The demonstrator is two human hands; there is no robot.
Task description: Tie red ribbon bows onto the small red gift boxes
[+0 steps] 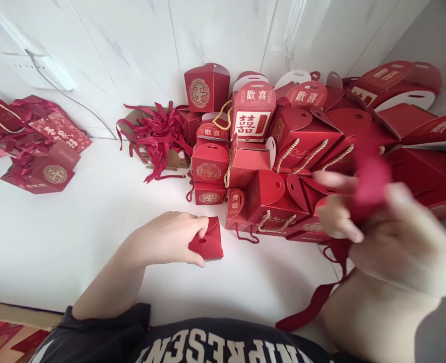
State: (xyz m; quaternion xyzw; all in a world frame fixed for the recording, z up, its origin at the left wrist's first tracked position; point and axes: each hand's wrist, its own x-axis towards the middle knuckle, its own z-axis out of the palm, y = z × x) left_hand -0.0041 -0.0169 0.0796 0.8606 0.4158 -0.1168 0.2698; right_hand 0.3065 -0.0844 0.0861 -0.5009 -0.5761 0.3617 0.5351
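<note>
My left hand (173, 237) is closed on a small red gift box (208, 241) that rests on the white table (75, 242), thumb and fingers at its left side. Raised close to the camera and blurred by motion, my right hand (381, 227) pinches a dark red ribbon (313, 302), which trails down toward the table edge. Right behind both hands lies a pile of folded red gift boxes (279, 151) with gold rope handles.
A tangle of red ribbons (158, 133) on a cardboard tray lies at the back centre. More red boxes and ribbons (37, 146) sit at the far left. A white tiled wall (150, 45) with a socket and cable runs behind. A cardboard box (3, 338) is at the lower left.
</note>
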